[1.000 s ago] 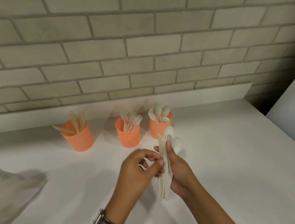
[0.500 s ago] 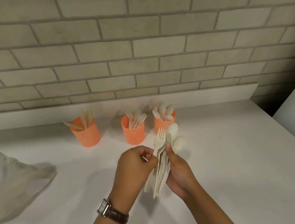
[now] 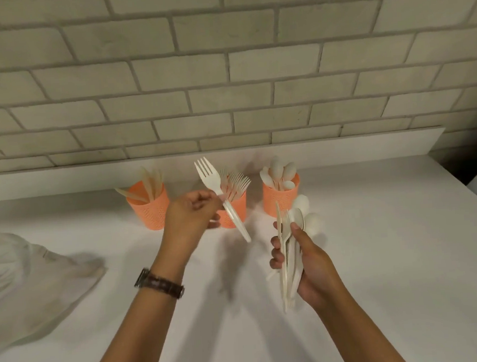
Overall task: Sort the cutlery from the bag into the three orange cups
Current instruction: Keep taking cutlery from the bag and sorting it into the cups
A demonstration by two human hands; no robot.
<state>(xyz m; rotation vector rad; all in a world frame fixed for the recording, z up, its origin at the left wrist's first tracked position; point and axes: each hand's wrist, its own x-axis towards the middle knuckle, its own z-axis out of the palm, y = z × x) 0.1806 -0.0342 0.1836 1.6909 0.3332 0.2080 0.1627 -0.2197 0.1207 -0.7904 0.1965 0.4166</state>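
We are pinching a single white fork (image 3: 220, 194) at its neck with the curled fingers (image 3: 204, 202) of our left hand (image 3: 190, 213). It is tilting tines-up, and its handle is crossing in front of the middle orange cup (image 3: 240, 206), which is holding more forks. Our right hand (image 3: 309, 263) is gripping a bundle of cutlery (image 3: 290, 251), with the thumb and fingers clamped round the handles. Spoon bowls and a knife blade are sticking up above the thumb. We are holding the bundle upright above the table (image 3: 394, 254), just in front of the right orange cup (image 3: 285, 198), which is filled with spoons. The left orange cup (image 3: 148, 213) is carrying knives, one of them leaning out over its rim. All three cups are standing in a row along the table's far edge. A clear plastic bag (image 3: 34, 282) is lying crumpled at the left edge, with some cutlery showing faintly inside. A brown-strapped watch (image 3: 159, 282) is sitting on our left wrist.
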